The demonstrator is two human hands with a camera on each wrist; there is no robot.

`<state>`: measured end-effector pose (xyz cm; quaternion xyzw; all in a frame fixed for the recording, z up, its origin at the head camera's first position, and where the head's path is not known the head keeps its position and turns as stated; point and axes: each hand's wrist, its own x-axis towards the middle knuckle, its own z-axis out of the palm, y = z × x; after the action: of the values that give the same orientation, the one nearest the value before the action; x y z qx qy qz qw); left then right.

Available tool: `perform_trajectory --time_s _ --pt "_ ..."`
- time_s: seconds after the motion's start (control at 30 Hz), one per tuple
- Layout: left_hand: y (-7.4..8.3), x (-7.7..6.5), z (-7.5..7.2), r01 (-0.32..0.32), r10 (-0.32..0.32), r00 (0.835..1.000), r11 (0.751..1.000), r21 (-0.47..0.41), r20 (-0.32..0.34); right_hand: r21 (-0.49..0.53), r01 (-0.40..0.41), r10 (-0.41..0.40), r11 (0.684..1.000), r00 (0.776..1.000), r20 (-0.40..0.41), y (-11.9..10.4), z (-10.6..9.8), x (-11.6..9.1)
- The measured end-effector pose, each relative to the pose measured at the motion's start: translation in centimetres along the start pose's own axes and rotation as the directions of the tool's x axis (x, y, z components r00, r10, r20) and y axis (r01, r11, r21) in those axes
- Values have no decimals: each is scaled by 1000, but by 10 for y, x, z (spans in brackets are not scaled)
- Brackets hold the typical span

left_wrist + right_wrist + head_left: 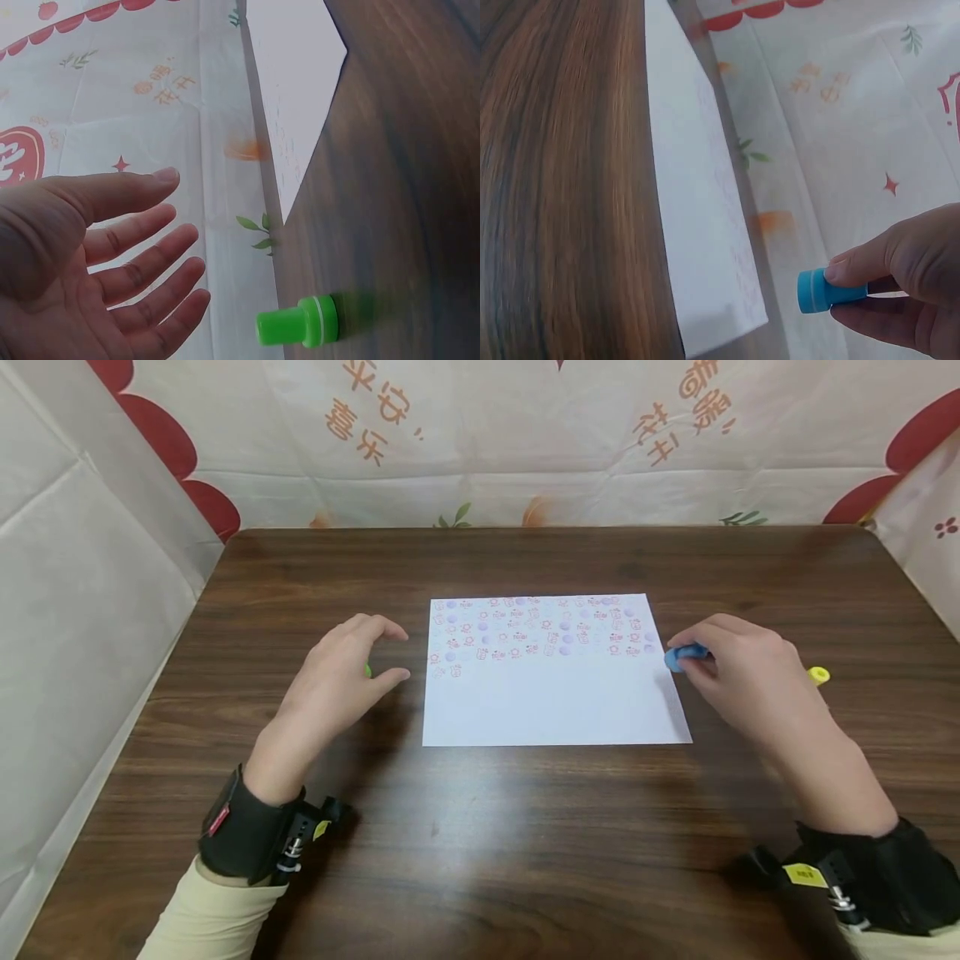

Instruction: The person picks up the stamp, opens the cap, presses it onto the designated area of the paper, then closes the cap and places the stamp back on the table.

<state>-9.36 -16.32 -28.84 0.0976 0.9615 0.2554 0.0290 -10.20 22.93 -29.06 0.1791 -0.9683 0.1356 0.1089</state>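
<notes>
A white sheet of paper (555, 702) lies on the table, its upper part covered with rows of small red and purple stamped prints. At its right edge my right hand (750, 672) pinches a small blue stamp (814, 292) between thumb and fingers, raised above the table in the right wrist view. To the left of the sheet, my left hand (330, 672) hovers with fingers spread and nothing in them. A green stamp (300, 322) stands on the table near that hand, mostly hidden behind it in the head view.
A yellow stamp (819, 675) is partly visible beyond my right hand. The brown wooden table (480, 843) ends at the back against a white printed cloth (495, 443). Each wrist wears a black strap with a camera.
</notes>
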Motion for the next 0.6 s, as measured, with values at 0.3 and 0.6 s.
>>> perform_trajectory --time_s 0.3,0.6 --pt "13 0 4 -45 44 999 998 -38 -28 78 29 -24 997 998 -65 -25 1 8" --pt "27 0 8 -118 113 992 986 -114 -48 227 57 -17 972 984 -175 -51 5 16"
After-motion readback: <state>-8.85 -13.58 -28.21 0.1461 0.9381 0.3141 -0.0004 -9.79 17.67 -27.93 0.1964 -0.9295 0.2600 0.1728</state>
